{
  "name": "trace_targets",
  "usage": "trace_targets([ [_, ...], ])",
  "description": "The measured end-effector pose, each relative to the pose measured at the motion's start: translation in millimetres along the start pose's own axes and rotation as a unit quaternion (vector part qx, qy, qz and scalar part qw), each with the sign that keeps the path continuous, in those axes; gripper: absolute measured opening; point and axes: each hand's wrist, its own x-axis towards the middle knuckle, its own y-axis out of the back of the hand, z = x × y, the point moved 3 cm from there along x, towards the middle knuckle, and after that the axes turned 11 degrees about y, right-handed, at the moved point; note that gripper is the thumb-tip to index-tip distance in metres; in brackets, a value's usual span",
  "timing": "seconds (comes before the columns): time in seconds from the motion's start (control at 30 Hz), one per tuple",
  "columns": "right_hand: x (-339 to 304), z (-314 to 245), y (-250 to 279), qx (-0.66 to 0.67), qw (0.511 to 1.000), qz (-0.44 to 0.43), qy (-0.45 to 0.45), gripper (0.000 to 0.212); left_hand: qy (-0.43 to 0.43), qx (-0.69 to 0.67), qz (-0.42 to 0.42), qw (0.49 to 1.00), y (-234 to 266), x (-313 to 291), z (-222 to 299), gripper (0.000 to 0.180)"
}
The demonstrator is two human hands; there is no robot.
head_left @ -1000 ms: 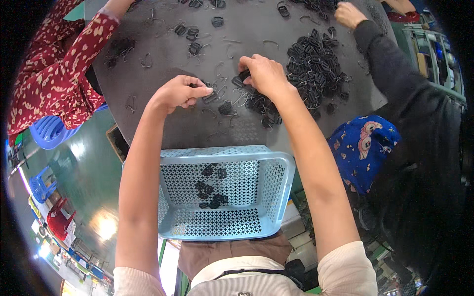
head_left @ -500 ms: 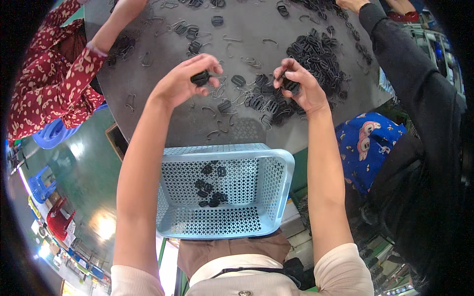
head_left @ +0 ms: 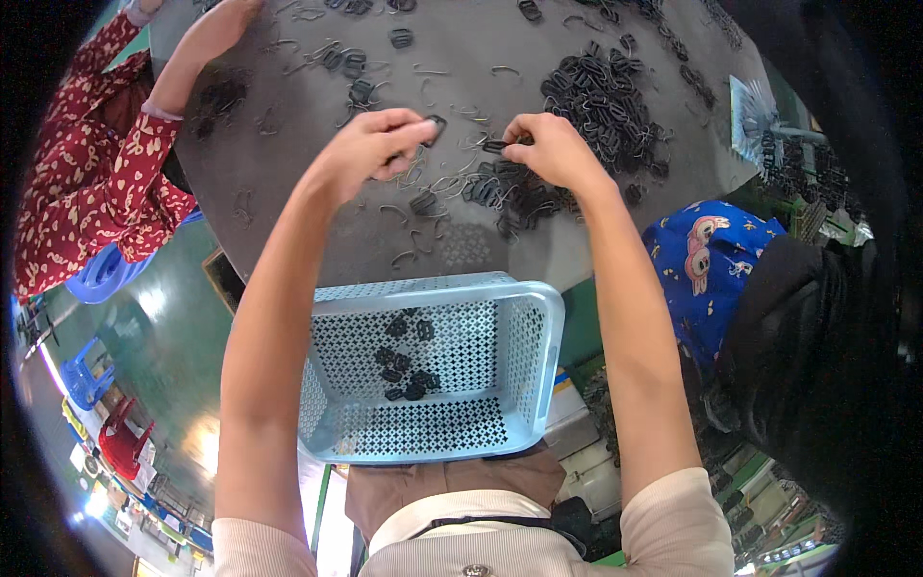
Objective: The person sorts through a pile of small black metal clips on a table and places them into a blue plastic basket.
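My left hand (head_left: 370,152), above the grey table (head_left: 317,226), pinches a small black buckle (head_left: 436,129) between thumb and fingertips. Opposite it, my right hand (head_left: 556,152) is closed on another small black buckle (head_left: 494,146), its flat side turned edge-on. Beneath and between the hands lie loose black buckles (head_left: 483,189) mixed with thin bent wire hooks (head_left: 401,213). A big heap of black buckles (head_left: 601,106) rises just beyond my right hand. Under my forearms a light blue perforated basket (head_left: 433,298) holds several black pieces (head_left: 409,370).
At the left a co-worker's hand (head_left: 219,31), in a red patterned sleeve, rests over the far table. Dark clothing of another person (head_left: 798,346) fills the right side, beside a blue printed cloth (head_left: 707,255). Blue stools (head_left: 87,375) and a red stool (head_left: 125,438) stand on the green floor.
My hands have turned palm-down, each bringing its buckle out to the fingertips, and are closer together. The right-hand co-worker's dark-sleeved arm has drawn back from the table.
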Motion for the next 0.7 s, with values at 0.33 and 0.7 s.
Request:
trace_targets([
  [0.33, -53, -39, 24, 0.22, 0.971, -0.079, -0.053, 0.018, 0.043, 0.072, -0.212, 0.974, -10, -128, 10, 0.019],
  [0.7, -66, -118, 8, 0.109, 0.98, -0.067, 0.154, 0.011, -0.092, 0.184, 0.107, 0.973, 18, -102, -10, 0.014],
])
